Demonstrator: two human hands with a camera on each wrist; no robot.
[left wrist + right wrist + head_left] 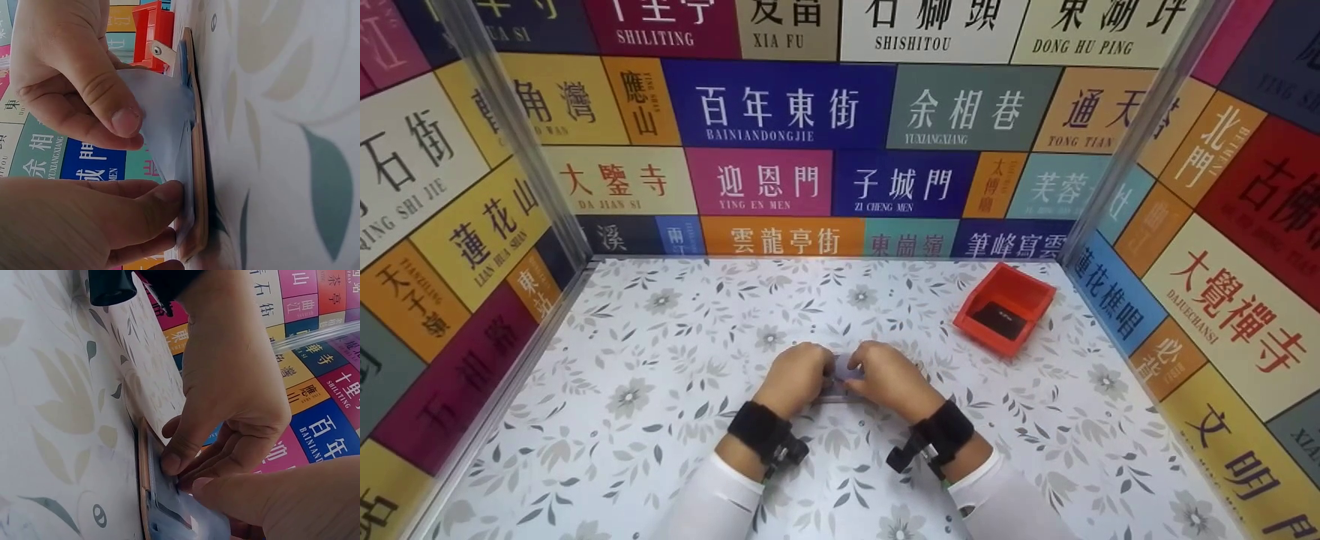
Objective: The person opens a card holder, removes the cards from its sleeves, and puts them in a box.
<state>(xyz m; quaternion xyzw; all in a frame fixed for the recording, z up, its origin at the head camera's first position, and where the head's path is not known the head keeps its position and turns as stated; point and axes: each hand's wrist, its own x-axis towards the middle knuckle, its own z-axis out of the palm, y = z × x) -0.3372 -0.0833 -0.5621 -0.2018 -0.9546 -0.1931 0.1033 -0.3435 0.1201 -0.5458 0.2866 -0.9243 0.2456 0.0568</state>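
Note:
On the table between the two hands lies a card holder with a tan cover [198, 185], a snap strap [163, 53] and translucent plastic sleeves [159, 104]. The left hand [799, 375] pinches the near-left part of the sleeves between thumb and fingers, low against the cover. From the other side, the right hand [889, 371] holds a lifted sleeve by its edge, thumb toward the left wrist camera. That sleeve stands bent up from the cover. In the head view the fingers hide most of the holder. Whether a card sits in the lifted sleeve, I cannot tell.
A red open bin [1039, 296] stands at the right of the table, with a flat black item [997, 320] in it. The tabletop [675, 450] has a floral print. Panels with street-name signs [780, 105] enclose the back and both sides.

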